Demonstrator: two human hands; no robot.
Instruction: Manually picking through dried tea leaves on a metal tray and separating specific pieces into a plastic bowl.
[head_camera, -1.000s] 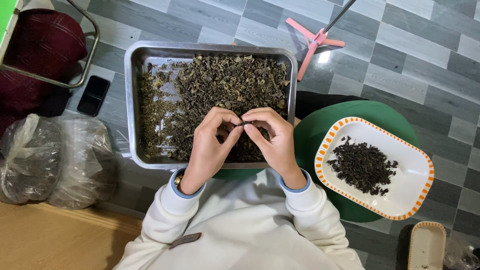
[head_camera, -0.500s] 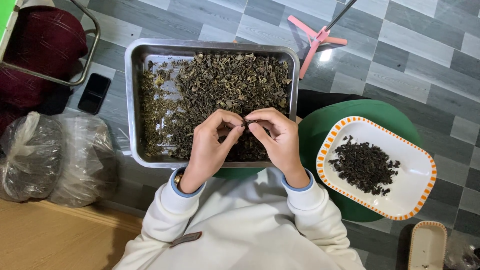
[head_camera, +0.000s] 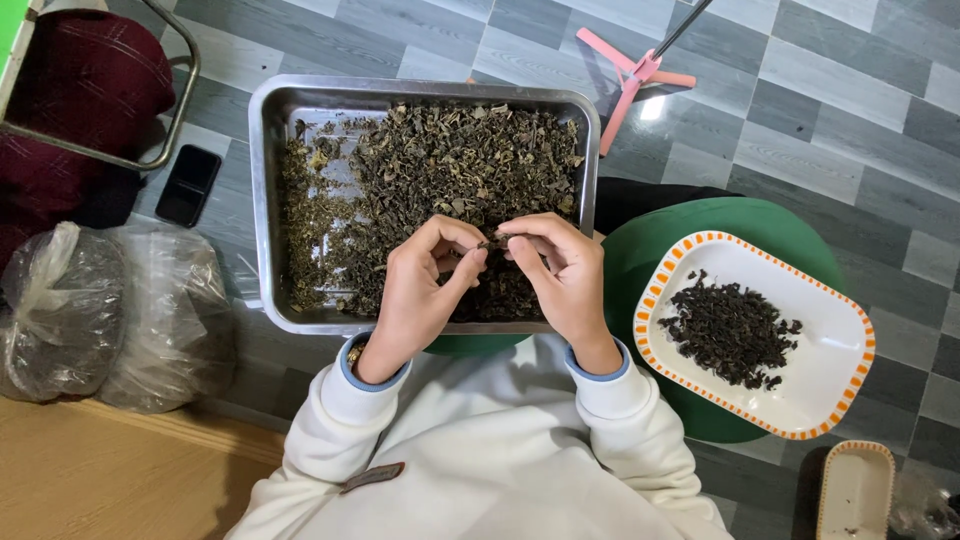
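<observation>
A steel tray (head_camera: 262, 200) holds a heap of dried dark green leaves (head_camera: 440, 170). Over its near edge my left hand (head_camera: 425, 290) and my right hand (head_camera: 560, 280) meet fingertip to fingertip, pinching one small dark leaf piece (head_camera: 492, 242) between them. To the right a white dish with an orange rim (head_camera: 835, 375) carries a small pile of darker sorted leaves (head_camera: 730, 330). The dish rests on a green round stool (head_camera: 640, 260).
Two tied clear plastic bags (head_camera: 110, 310) lie at the left, beside a black phone (head_camera: 188, 185) and a dark red cushion in a metal frame (head_camera: 70, 100). A pink stand foot (head_camera: 635, 75) sits on the grey tiles. Another small orange-rimmed dish (head_camera: 855, 490) is at bottom right.
My hands stay together over the tray's near edge; the fingers have shifted slightly around the leaf piece. Nothing else has moved.
</observation>
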